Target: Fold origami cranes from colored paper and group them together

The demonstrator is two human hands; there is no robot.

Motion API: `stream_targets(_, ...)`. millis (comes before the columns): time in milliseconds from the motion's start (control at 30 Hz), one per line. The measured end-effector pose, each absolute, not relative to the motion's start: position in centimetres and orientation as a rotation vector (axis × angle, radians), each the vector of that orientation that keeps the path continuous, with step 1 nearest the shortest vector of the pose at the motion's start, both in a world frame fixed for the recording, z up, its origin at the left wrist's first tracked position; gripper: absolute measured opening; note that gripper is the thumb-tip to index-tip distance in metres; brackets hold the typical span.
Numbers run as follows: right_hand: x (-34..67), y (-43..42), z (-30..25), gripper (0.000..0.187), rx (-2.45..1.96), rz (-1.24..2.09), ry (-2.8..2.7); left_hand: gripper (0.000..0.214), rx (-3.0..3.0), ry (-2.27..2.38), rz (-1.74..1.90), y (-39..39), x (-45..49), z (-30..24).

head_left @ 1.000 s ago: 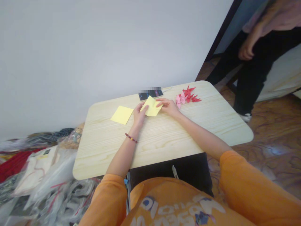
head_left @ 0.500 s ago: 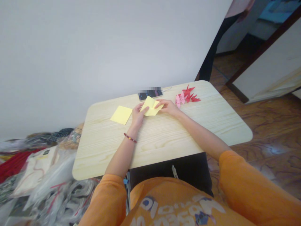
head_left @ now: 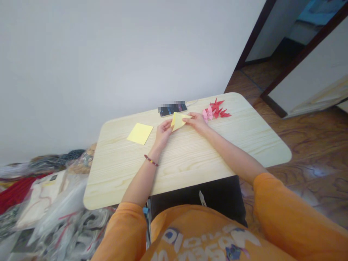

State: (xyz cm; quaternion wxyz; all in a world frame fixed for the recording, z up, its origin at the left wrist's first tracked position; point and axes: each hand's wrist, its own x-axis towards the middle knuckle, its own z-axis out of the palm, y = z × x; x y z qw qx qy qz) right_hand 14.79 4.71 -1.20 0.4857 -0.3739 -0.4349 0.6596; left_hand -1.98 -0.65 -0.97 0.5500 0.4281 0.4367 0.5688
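- Between the two hands, above the far half of the table [head_left: 195,156], is a piece of yellow paper [head_left: 179,120], folded into a roughly three-cornered shape; whether it touches the tabletop is hard to tell.
- Left hand [head_left: 164,131]: fingers bent, pinching the paper at its left side, with the thumb near its lower edge.
- Right hand [head_left: 197,121]: closed in a narrow pinch on the paper's right corner.
- Around the left wrist sits a dark red beaded bracelet [head_left: 151,160].
- Left of the left hand, a yellow sheet [head_left: 140,133] lies flat on the table, apart from the fingers.
- Just beyond the folded paper lies a phone [head_left: 173,109], with a pale cable [head_left: 193,103] at its right end.
- Near the right hand, on its right, pink folded paper [head_left: 208,113] lies beside red folded paper shapes [head_left: 216,107].
- Left of the table, clear plastic bags [head_left: 58,201] and cloth are heaped.
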Motion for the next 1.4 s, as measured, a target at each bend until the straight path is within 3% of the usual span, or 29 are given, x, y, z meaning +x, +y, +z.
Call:
stream_targets(167,14.9,4.6,-1.1,0.041,-0.949,1.543,-1.093,0.036,0.961,1.050,1.347,-1.0,-1.7,-0.5)
stream_targets(600,14.6,4.1,-0.8,0.044,-0.970,1.416,-1.282,0.040,1.092,1.231,1.337,-1.0,-1.5,-1.0)
stream_targets(800,14.8,3.7,-0.5,0.086,-0.891,1.540,-1.202,0.042,1.028,1.196,1.394,-1.0,-1.5,-0.8)
stream_targets(1033,14.6,3.4,-0.3,0.062,-0.895,1.682,-1.182,0.045,0.962,1.282,1.491,-1.1,-1.4,-0.7)
stream_targets(1400,14.5,3.4,-0.6,0.061,-0.897,1.700,-1.157,0.038,1.000,1.370,1.506,-1.2,-1.3,-0.4)
